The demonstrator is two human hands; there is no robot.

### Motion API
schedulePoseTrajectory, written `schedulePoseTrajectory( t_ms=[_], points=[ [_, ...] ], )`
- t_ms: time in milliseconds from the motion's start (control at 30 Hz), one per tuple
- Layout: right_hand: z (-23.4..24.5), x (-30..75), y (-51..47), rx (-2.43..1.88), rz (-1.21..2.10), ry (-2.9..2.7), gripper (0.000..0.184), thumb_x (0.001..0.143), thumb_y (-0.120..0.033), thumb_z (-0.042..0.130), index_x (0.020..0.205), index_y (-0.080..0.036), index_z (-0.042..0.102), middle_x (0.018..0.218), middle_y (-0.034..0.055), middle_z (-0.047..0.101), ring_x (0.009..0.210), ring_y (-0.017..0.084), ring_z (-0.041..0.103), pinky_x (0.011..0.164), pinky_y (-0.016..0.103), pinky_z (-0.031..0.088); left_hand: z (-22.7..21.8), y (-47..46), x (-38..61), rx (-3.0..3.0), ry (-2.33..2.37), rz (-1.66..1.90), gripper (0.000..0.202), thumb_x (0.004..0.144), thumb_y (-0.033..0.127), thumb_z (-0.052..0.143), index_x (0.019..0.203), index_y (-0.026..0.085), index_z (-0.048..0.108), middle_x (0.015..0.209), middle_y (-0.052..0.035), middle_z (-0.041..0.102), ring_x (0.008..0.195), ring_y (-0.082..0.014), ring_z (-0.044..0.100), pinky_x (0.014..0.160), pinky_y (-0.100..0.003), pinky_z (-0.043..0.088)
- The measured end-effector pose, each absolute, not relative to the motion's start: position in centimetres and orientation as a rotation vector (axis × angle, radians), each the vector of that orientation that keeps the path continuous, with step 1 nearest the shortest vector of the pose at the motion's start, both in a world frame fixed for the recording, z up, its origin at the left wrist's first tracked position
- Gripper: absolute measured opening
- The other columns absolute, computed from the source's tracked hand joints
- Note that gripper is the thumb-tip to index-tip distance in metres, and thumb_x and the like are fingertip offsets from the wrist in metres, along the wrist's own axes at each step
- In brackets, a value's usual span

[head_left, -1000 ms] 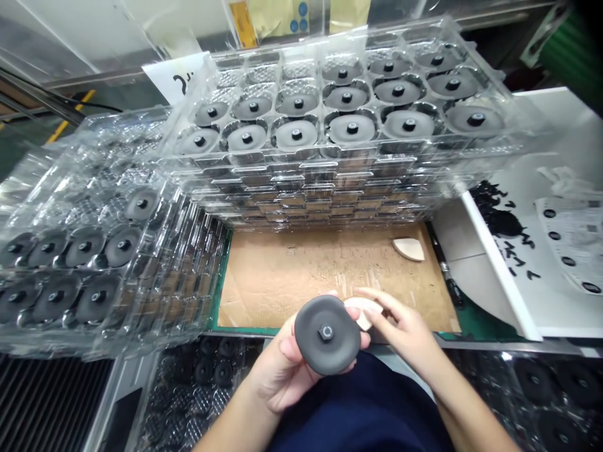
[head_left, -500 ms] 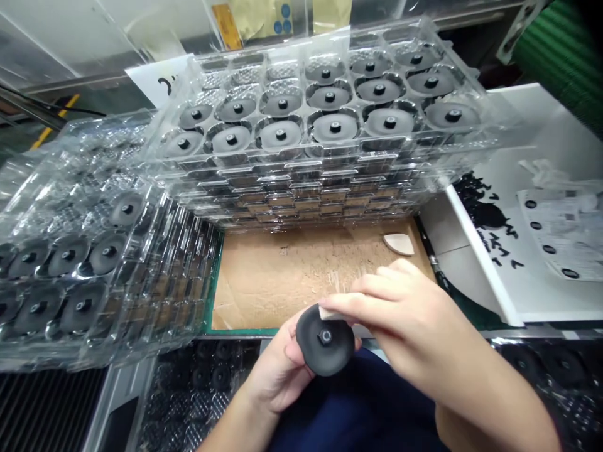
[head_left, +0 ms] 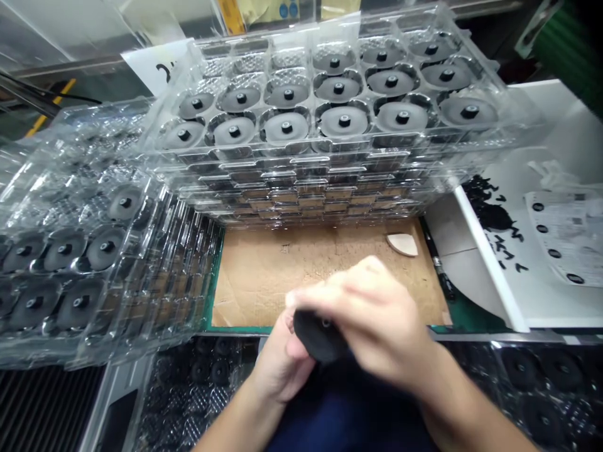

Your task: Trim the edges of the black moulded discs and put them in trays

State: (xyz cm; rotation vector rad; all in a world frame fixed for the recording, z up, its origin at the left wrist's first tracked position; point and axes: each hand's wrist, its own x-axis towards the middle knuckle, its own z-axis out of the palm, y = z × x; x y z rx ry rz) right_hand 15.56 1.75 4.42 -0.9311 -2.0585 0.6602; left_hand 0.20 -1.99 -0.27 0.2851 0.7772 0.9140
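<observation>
At the near edge of the table, the left hand (head_left: 280, 364) grips a dark disc (head_left: 315, 336) from below and from the left. Its fingers curl tight around the rim, and only the lower left part of the disc shows. The right hand (head_left: 377, 323) lies over the disc's top and right side, fingers bent and pointing left. It is smeared by motion (the one blurred thing in view), so I cannot tell whether it pinches anything or only presses on the disc. Both hands hang above a lap in dark blue cloth (head_left: 358, 414), just off the near edge. Under that edge sit low trays (head_left: 202, 370) of small dark parts.

Beyond the hands, a brown cardboard sheet (head_left: 282, 276) lies on a green mat (head_left: 464, 311). A pale wedge (head_left: 402, 244) rests near the sheet's far right corner, well apart from the hands. On the table's left side, a left stack of trays (head_left: 183, 263), clear plastic, holds grey discs in round pockets. At the cardboard's far edge stands a taller far stack of trays (head_left: 330, 188), its top tray filled with rows of grey discs (head_left: 343, 119). To the right, a white board (head_left: 532, 295) carries black scraps (head_left: 490, 213) and a printed paper (head_left: 570, 232).
</observation>
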Motion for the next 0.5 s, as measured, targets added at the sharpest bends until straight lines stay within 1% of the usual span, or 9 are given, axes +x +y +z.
schedulePoseTrajectory(
  t_ms=[67,133,200,300,367,400,500],
  points=[
    [2.3,16.5,2.2,-1.220,0.783,-1.923,0.023,0.092,-0.018,0.047,0.105,-0.022,0.066,0.090,0.0004,0.071,0.076,0.013,0.062,0.071,0.028,0.041,-0.4,-1.8,-0.1,0.293,0.752,0.999,0.067,0.049,0.045,0.084,0.109,0.022,0.066,0.109,-0.0047,0.068,0.098,-0.0223,0.063,0.088,-0.027,0.047],
    [-0.7,17.3,1.8,-1.458,0.883,-1.818,0.023,0.091,-0.025,0.050,0.108,-0.023,0.066,0.092,0.0012,0.071,0.078,0.015,0.063,0.071,0.028,0.045,-0.5,-1.7,-0.5,0.283,0.707,1.057,0.064,0.052,0.044,0.082,0.111,0.028,0.065,0.117,-0.0034,0.067,0.097,-0.0211,0.065,0.088,-0.027,0.048],
    [-4.1,17.7,0.7,-1.552,0.960,-1.781,0.026,0.091,-0.028,0.049,0.108,-0.023,0.068,0.093,0.0031,0.072,0.079,0.017,0.065,0.071,0.028,0.048,-0.5,-1.6,-0.8,0.269,0.689,1.087,0.060,0.053,0.045,0.082,0.109,0.030,0.066,0.117,-0.0016,0.067,0.098,-0.0209,0.066,0.088,-0.026,0.048],
    [-8.1,17.6,-1.2,-1.545,1.033,-1.811,0.023,0.088,-0.028,0.052,0.095,-0.021,0.073,0.086,0.0041,0.074,0.076,0.019,0.068,0.068,0.030,0.052,-0.6,-1.6,-0.9,0.270,0.689,1.096,0.060,0.052,0.045,0.082,0.107,0.029,0.067,0.113,-0.0005,0.068,0.100,-0.0204,0.065,0.086,-0.024,0.048],
    [-8.3,17.6,-1.8,-1.552,1.052,-1.801,0.021,0.087,-0.028,0.055,0.093,-0.022,0.074,0.084,0.0035,0.075,0.074,0.020,0.069,0.066,0.030,0.053,-0.8,-1.6,-0.8,0.281,0.676,1.090,0.060,0.052,0.045,0.082,0.108,0.030,0.066,0.115,-0.0006,0.067,0.100,-0.0209,0.065,0.086,-0.025,0.049],
    [-7.5,17.6,-1.8,-1.560,1.054,-1.782,0.021,0.087,-0.029,0.055,0.096,-0.022,0.073,0.088,0.0033,0.075,0.076,0.019,0.069,0.066,0.030,0.054,-0.9,-1.6,-0.6,0.290,0.672,1.091,0.060,0.053,0.045,0.081,0.109,0.030,0.066,0.115,-0.0009,0.067,0.100,-0.0212,0.064,0.087,-0.026,0.048],
    [-2.4,17.1,-1.0,-1.572,0.944,-1.667,0.024,0.090,-0.031,0.053,0.108,-0.025,0.067,0.104,0.0022,0.072,0.084,0.017,0.067,0.065,0.026,0.053,-0.9,-1.7,-0.1,0.319,0.695,1.094,0.062,0.054,0.043,0.082,0.112,0.029,0.064,0.113,-0.0020,0.067,0.099,-0.0221,0.064,0.090,-0.029,0.047]
  ],
)
